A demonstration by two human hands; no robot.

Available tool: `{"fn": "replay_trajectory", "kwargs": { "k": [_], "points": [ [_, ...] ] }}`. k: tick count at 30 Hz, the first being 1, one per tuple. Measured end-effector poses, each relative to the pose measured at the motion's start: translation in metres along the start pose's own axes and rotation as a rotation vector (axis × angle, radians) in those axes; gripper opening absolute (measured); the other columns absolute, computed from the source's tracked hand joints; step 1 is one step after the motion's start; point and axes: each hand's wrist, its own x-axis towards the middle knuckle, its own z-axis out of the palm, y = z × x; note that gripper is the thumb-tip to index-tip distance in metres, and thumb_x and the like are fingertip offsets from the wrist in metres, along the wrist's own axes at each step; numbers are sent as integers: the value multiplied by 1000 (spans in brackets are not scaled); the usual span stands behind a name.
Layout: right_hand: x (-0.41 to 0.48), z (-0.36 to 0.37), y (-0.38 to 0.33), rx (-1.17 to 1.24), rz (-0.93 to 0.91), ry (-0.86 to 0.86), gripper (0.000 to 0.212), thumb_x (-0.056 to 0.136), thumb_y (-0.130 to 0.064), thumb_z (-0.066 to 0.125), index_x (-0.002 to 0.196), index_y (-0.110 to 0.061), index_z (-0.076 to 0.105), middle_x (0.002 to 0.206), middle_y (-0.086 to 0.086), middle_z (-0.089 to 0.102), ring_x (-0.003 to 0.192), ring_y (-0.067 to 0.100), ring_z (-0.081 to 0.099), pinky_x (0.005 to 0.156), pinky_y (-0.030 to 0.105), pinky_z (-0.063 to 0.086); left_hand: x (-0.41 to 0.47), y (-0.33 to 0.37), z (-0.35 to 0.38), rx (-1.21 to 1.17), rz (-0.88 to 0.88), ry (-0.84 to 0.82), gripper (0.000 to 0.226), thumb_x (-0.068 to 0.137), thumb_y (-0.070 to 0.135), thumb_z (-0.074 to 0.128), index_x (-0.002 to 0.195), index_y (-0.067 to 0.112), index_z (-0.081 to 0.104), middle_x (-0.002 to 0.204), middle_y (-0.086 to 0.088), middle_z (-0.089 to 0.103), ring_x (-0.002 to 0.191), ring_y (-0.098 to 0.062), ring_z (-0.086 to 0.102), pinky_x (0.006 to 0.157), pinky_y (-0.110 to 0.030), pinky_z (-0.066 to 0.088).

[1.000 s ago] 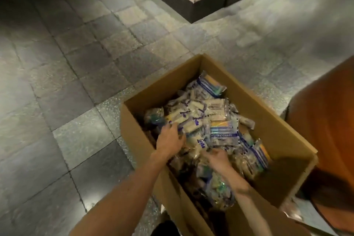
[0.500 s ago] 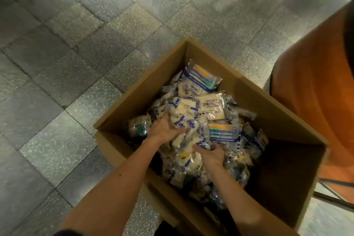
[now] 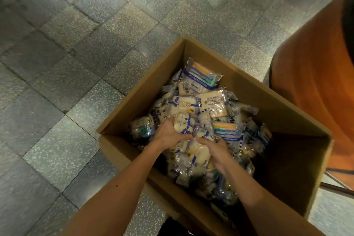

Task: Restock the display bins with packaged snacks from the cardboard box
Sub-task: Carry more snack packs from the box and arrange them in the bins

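Box: one cardboard box point(image 3: 268, 105) was set on the grey floor tiles point(image 3: 76, 82) with its top open.
Snack packs: the snack packs point(image 3: 191, 105) were all kept inside the box. They were piled in a loose heap from its left wall to its far wall. The near right corner of the box was left dark and bare.
Left hand: the left hand point(image 3: 168, 134) was put inside the box, at the left of the heap. Its fingers point(image 3: 171, 120) were curled round a few packs.
Right hand: the right hand point(image 3: 216, 151) was put inside the box, close beside the left hand. Its fingers point(image 3: 201, 140) were curled into the heap. A bunch of packs was squeezed between the two hands.
Bins: no display bins were seen near the box.
Orange cloth: some orange cloth point(image 3: 316, 82) was seen just outside the right wall of the box.
Step, as judged: a bunch was being gathered to be lifted out.
Risk: the wrappers looked shiny and slippy, so packs could be dropped on the floor if too many were scooped at once.
Risk: soft packs could be squashed if they were squeezed too hard.
Count: one box, two hands and one orange cloth were counted. The packs were too many and too mixed up to be counted.
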Motion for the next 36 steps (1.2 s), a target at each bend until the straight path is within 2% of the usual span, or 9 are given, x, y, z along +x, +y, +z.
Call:
{"fn": "replay_trajectory", "kwargs": {
  "k": [7, 10, 13, 19, 22, 25, 29, 32, 36],
  "points": [
    [0, -33, 8, 84, 15, -25, 125, 30, -38, 102, 140, -15, 46, 124, 11, 68, 111, 32, 67, 96, 61, 52, -11, -4, -17, -154, 9, 35, 55, 66, 18, 92, 108, 26, 58, 101, 10, 70, 98, -9, 66, 93, -30, 52],
    [-23, -45, -3, 123, 15, -21, 78, 63, -18, 93, 127, -13, 49, 120, 13, 68, 111, 32, 66, 99, 59, 50, -18, 1, -15, -141, -10, 22, 63, 66, 21, 92, 117, 21, 55, 103, 7, 71, 95, -9, 67, 94, -38, 55],
    [-39, -64, -5, 140, 11, -9, 100, 51, -29, 97, 131, -13, 39, 128, 11, 61, 120, 31, 60, 107, 57, 45, -27, 18, -6, -103, -8, -2, 73, 67, 22, 92, 124, 21, 45, 104, 10, 64, 92, -4, 61, 80, -22, 50],
    [-76, -128, 9, 311, -126, 25, 114, 34, -35, 103, 134, -13, 52, 114, 8, 73, 103, 27, 72, 95, 52, 56, -70, 83, 28, 47, 96, -186, 105, 43, 62, 94, 129, 19, 51, 125, 5, 63, 117, -18, 59, 106, -39, 47],
    [-130, -172, 19, 343, -249, 39, 55, 72, -8, 87, 122, -9, 63, 106, 7, 77, 96, 21, 74, 92, 42, 57, -117, 134, 68, 130, 214, -298, 88, 64, 48, 90, 136, 20, 47, 129, 11, 54, 121, -16, 52, 105, -29, 42],
    [-176, -227, 51, 444, -330, 170, 58, 71, -10, 88, 121, -11, 59, 103, 3, 77, 91, 17, 75, 84, 37, 60, -176, 181, 118, 175, 382, -425, 31, 77, 29, 84, 97, 30, 61, 80, 28, 68, 89, -3, 63, 75, -15, 47],
    [-257, -301, 110, 571, -486, 250, 46, 78, -9, 82, 121, -15, 65, 109, 6, 76, 98, 23, 74, 87, 41, 59, -259, 210, 208, 195, 547, -650, 48, 67, 34, 85, 112, 21, 71, 102, 11, 76, 103, -13, 71, 90, -28, 54],
    [-329, -344, 169, 656, -601, 471, 28, 74, -3, 83, 99, -11, 74, 91, 4, 78, 81, 16, 75, 72, 29, 60, -330, 212, 280, 252, 607, -814, 48, 65, 37, 83, 109, 20, 73, 101, 8, 77, 98, -9, 72, 83, -25, 54],
    [-407, -372, 263, 854, -627, 774, 30, 78, 1, 80, 106, 6, 70, 79, 10, 75, 62, 18, 70, 59, 29, 57, -414, 197, 363, 346, 680, -1017, 34, 75, 21, 83, 106, 12, 74, 99, 0, 78, 92, -13, 72, 76, -22, 54]
  ]
}}
